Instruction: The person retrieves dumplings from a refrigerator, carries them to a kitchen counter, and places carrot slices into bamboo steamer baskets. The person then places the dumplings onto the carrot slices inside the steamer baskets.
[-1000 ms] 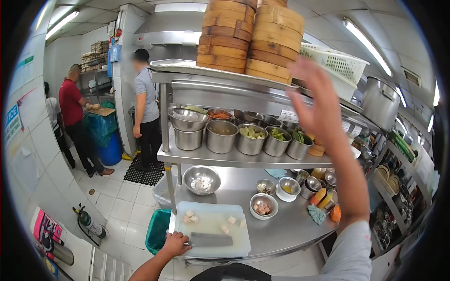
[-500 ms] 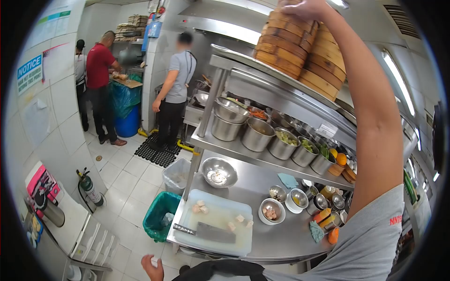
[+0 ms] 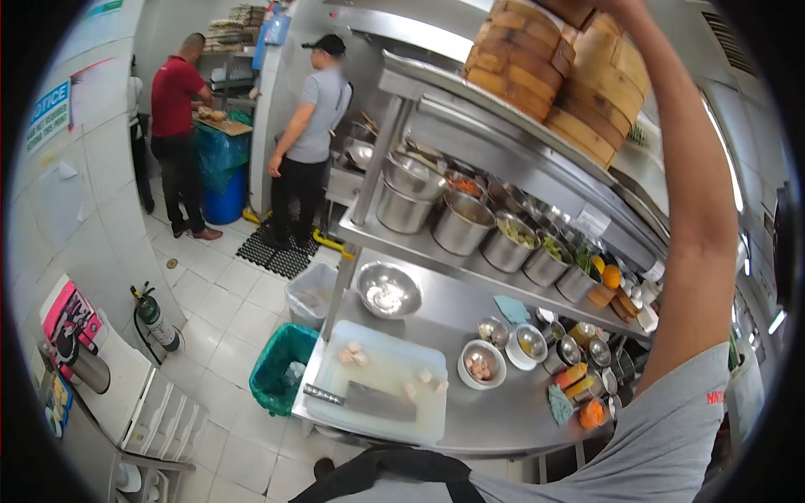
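Observation:
My right arm reaches up at the upper right. Only part of my right hand point(image 3: 616, 7) shows at the top edge, by a dark brown piece above the bamboo steamers point(image 3: 516, 59); its fingers are mostly cut off. My left hand is out of frame. Below, a cleaver point(image 3: 381, 401) lies on the white cutting board point(image 3: 394, 365), its handle to the left. Pale cubes point(image 3: 353, 355) sit at the board's upper left, and more cubes point(image 3: 424, 376) at its right. A white bowl point(image 3: 481, 365) of pinkish pieces stands right of the board.
Metal pots point(image 3: 464, 222) of vegetables line the shelf. An empty-looking steel bowl point(image 3: 389, 290) stands behind the board. A green-lined bin point(image 3: 283, 369) is on the floor at the left. People point(image 3: 312, 142) stand farther back, beside a blue barrel point(image 3: 222, 193).
My right hand has risen to the steamer stacks and mostly left the frame. My left hand has let go of the cleaver and dropped out of view. The view has tilted.

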{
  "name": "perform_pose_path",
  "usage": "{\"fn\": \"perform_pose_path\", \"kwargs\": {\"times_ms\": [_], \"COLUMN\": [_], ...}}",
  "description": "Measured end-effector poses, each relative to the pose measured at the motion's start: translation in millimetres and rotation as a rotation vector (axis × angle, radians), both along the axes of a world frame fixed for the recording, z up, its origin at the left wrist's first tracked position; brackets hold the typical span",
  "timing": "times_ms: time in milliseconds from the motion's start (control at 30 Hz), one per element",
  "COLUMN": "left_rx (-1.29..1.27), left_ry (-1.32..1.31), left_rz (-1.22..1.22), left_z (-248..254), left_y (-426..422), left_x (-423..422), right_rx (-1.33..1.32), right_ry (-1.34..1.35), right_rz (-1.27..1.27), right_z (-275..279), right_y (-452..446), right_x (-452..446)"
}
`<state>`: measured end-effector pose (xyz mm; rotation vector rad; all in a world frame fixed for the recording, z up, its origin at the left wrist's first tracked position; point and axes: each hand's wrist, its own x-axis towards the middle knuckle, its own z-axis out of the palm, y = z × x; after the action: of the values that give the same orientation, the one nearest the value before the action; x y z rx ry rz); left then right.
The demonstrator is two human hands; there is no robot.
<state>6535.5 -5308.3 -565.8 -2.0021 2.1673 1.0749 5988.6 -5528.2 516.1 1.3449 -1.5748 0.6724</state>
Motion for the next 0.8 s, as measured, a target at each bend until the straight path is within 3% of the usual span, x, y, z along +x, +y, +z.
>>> {"fn": "perform_pose_path", "kwargs": {"times_ms": [200, 233, 333, 367, 433, 533, 567, 600, 633, 700, 800], "left_rx": [0.252, 0.266, 0.206, 0.214, 0.339, 0.421, 0.438, 0.457, 0.475, 0.51, 0.525], "left_ry": [0.674, 0.48, 0.536, 0.512, 0.381, 0.34, 0.332, 0.308, 0.302, 0.312, 0.313], "left_rz": [0.713, 0.563, 0.38, 0.327, 0.273, 0.314, 0.338, 0.357, 0.399, 0.506, 0.612], "left_z": [-20, -13, -24, -26, 2, 1, 4, 12, 23, 40, 76], "left_y": [-48, -57, -70, -70, -82, -89, -92, -93, -92, -84, -67], "left_x": [-23, -27, -34, -33, -43, -41, -40, -44, -52, -67, -94], "right_rx": [-0.058, -0.029, 0.13, 0.215, 0.29, 0.161, 0.421, 0.491, 0.489, 0.627, 0.644], "right_ry": [0.507, 0.607, 0.938, 0.869, 0.319, -0.772, -0.643, -0.715, -0.847, -0.639, -0.609], "right_rz": [0.008, -0.021, -0.131, -0.163, -0.124, 0.062, -0.184, -0.292, -0.225, -0.185, -0.108], "right_z": [-62, -78, -123, -141, -209, -360, -390, -425, -473, -563, -666], "right_y": [78, 106, 206, 244, 313, 324, 337, 336, 345, 368, 391], "right_x": [-20, -24, -32, -38, -56, -46, -56, -55, -71, -106, -145]}}
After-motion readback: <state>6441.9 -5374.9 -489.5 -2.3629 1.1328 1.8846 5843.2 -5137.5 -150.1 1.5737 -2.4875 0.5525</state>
